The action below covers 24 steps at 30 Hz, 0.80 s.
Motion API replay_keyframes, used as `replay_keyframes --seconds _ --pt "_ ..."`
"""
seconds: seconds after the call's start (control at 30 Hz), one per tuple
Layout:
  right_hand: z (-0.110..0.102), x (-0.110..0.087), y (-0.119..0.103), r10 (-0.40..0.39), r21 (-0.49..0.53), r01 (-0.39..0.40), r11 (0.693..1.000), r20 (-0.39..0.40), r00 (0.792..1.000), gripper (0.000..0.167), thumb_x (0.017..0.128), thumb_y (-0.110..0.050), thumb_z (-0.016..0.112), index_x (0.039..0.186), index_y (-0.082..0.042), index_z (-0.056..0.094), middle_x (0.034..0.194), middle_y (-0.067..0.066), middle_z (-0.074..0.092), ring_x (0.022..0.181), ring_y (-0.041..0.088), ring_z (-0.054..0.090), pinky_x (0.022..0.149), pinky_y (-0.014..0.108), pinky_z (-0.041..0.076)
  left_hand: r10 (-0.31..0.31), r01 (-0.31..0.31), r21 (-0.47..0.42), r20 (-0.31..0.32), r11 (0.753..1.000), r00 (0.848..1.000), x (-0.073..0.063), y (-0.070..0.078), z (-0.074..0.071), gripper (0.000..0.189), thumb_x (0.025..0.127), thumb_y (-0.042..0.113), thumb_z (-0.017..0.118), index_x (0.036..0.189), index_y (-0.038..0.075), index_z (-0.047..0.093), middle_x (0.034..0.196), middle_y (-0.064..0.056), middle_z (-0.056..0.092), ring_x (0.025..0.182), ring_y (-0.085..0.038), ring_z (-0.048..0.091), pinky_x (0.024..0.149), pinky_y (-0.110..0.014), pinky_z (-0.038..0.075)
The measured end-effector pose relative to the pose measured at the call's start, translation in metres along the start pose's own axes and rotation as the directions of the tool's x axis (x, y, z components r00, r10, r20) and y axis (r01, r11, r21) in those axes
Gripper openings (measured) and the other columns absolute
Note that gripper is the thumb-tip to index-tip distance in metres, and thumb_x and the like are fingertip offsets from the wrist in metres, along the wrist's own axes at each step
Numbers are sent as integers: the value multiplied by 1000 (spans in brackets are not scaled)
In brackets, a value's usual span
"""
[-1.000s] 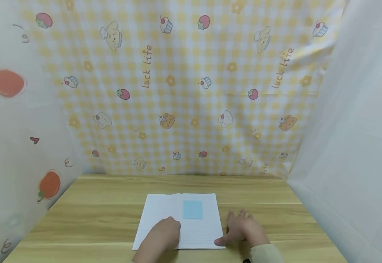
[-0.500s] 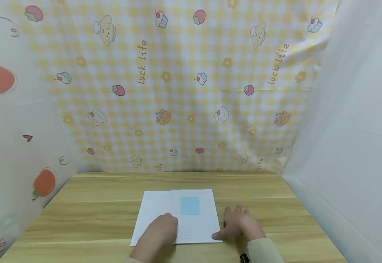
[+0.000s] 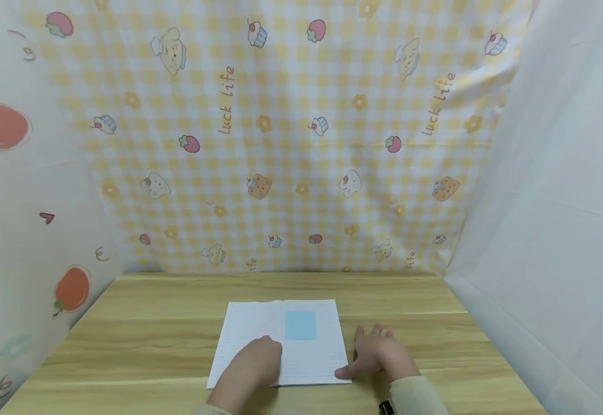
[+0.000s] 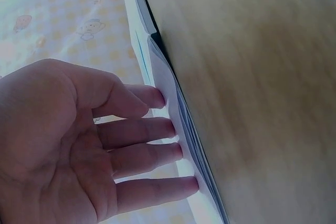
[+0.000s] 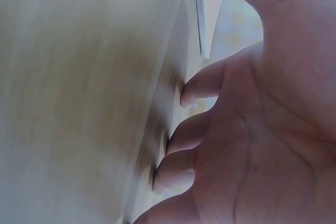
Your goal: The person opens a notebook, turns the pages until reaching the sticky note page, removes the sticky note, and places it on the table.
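Note:
An open notebook [image 3: 311, 366] with lined white pages lies flat on the wooden table. Stuck on the upper part of its right page is a light blue sticky note [image 3: 300, 325]. My left hand [image 3: 260, 362] is over the left page near the fold; in the left wrist view its fingertips [image 4: 186, 184] press on the paper, fingers nearly straight and nothing between them. To the right of the notebook, my right hand [image 3: 379, 353] rests with spread fingertips [image 5: 184, 92] on the wood. Its thumb [image 3: 344, 373] lies on the right page's lower corner.
The wooden table [image 3: 151, 334] stretches around the notebook on all sides. Behind it hangs a yellow checked curtain [image 3: 291, 155] with cartoon prints. White sheets [image 3: 555, 230] close off the right and left sides.
The head view has shifted slightly, so everything sits a little higher and further left than a second ago. Both hands keep their places relative to the notebook.

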State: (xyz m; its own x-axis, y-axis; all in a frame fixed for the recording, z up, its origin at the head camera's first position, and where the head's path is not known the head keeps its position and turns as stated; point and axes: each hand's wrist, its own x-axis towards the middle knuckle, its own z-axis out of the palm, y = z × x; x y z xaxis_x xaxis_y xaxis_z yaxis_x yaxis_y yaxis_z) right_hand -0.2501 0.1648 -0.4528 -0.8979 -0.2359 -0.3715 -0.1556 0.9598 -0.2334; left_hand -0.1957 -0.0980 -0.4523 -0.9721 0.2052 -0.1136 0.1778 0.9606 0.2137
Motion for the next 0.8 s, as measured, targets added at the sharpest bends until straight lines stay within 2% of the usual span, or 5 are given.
replay_keyframes --seconds 0.37,0.5,0.6,0.7,0.8 --pt "-6 -3 -2 -7 9 7 1000 -9 1000 127 74 -74 82 160 7 36 161 49 27 147 74 26 116 85 27 54 -54 -14 -21 998 998 -4 -4 -3 30 91 28 80 79 1 72 73 -7 63 63 -18 51 65 -38 55" --pt "-16 0 -7 -117 86 122 989 -63 991 113 83 -64 82 162 3 36 164 36 39 154 61 29 122 77 27 81 -81 -9 -35 997 996 -5 -3 -4 38 86 37 86 80 2 74 74 -6 67 64 -17 56 70 -40 61" --pt "-19 9 -22 -260 45 266 963 -108 960 96 91 -52 80 162 -2 40 165 31 40 156 54 34 124 72 31 90 -90 -10 -44 996 995 -5 -2 -3 43 82 42 89 82 2 74 76 -7 68 66 -20 62 72 -41 63" --pt "-15 20 -45 -368 -106 357 928 -121 922 74 97 -38 77 158 -6 48 165 29 42 155 47 41 124 68 36 95 -96 -19 -44 995 994 -5 -2 -3 48 78 46 92 83 1 75 79 -8 70 70 -23 65 75 -43 63" --pt "-9 29 -66 -442 -303 393 868 -111 890 59 99 -27 74 151 -7 56 162 23 50 154 39 46 127 61 37 107 -108 -25 -47 994 993 -5 -2 0 51 75 49 94 83 1 75 80 -8 70 73 -24 66 76 -44 62"
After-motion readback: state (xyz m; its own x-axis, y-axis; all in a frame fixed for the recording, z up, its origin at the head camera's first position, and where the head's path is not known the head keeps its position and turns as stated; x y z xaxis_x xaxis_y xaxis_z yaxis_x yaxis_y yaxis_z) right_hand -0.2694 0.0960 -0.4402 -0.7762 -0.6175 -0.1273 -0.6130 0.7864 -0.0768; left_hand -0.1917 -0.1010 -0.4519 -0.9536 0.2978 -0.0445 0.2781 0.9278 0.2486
